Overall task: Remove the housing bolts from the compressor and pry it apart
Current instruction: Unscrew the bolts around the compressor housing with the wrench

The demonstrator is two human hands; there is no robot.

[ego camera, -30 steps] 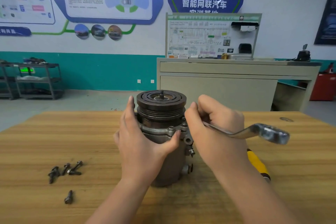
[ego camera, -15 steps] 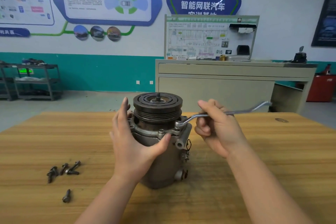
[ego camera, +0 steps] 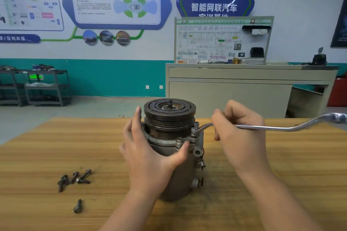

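A long wooden table [ego camera: 281,165] fills the foreground of a workshop, with a beige cabinet [ego camera: 244,92] and a wiring display board [ego camera: 223,41] behind it against a white and teal wall. A compressor [ego camera: 172,148] stands upright at the middle of the table, its grooved pulley on top. The left hand [ego camera: 150,157] wraps around the compressor's left side, fingers upright against the pulley and thumb pressed on the flange. The right hand [ego camera: 240,137] grips a bent metal wrench [ego camera: 277,127], whose near end sits on a bolt [ego camera: 193,130] at the flange's right edge. Five loose bolts [ego camera: 75,179] lie on the table well to the left of the compressor
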